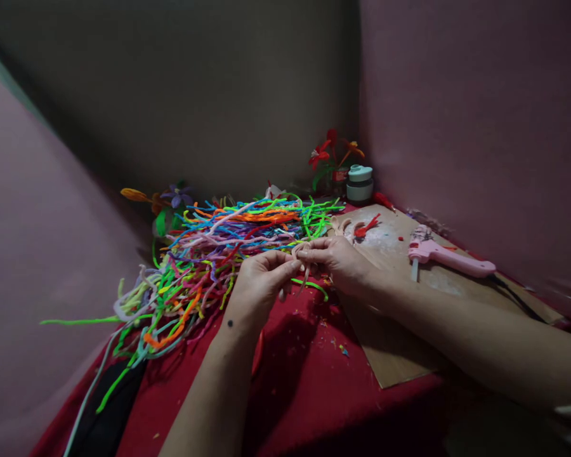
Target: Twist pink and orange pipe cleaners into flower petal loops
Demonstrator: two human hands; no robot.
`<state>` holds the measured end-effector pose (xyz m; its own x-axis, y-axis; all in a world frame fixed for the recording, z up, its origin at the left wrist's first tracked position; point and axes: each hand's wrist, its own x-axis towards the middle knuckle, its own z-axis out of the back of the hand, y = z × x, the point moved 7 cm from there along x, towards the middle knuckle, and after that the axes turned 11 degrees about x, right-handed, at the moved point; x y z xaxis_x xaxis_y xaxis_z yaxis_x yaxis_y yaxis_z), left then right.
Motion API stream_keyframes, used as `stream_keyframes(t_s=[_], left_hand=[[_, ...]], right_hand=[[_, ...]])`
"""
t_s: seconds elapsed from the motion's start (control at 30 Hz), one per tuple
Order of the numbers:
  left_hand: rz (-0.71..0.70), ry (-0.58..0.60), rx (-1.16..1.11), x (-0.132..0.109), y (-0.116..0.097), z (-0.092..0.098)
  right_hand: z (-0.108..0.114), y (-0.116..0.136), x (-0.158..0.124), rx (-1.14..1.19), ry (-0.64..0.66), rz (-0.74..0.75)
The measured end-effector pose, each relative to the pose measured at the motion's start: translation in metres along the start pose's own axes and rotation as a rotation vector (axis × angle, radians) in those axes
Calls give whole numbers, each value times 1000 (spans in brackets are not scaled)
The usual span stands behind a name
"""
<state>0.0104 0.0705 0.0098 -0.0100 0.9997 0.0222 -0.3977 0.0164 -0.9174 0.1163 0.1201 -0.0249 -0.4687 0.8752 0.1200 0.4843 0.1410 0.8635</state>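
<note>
My left hand (pixel 259 282) and my right hand (pixel 335 261) meet over the red cloth (pixel 295 374), fingers pinched together on a pale pink pipe cleaner (pixel 304 270) bent into a small loop between them. One end of it hangs down below my fingertips. A big tangled heap of coloured pipe cleaners (pixel 219 247) lies just behind and to the left of my hands. A single green pipe cleaner (pixel 311 285) rests on the cloth under my right hand.
A brown cardboard sheet (pixel 400 343) lies at the right with a pink glue gun (pixel 450 257) on it. Finished pipe-cleaner flowers (pixel 330 155) and a small round jar (pixel 360 183) stand at the back. More flowers (pixel 164 203) sit at the back left. Pink walls close in on both sides.
</note>
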Motion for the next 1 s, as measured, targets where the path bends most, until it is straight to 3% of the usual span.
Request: stream_keyframes(t_s=[0.17, 0.4, 0.63, 0.77, 1.0], left_hand=[[-71, -118, 10, 0, -4, 0], [-114, 68, -59, 3, -2, -12], [-221, 55, 43, 4, -7, -14], [-205, 106, -29, 6, -4, -15], [-245, 21, 172, 8, -5, -9]], right_hand=[[-1, -5, -2, 68, 15, -72], [-6, -2, -4, 191, 34, -143], [1, -1, 3, 146, 16, -79], [2, -6, 4, 214, 28, -133], [-8, -7, -2, 278, 65, -250]])
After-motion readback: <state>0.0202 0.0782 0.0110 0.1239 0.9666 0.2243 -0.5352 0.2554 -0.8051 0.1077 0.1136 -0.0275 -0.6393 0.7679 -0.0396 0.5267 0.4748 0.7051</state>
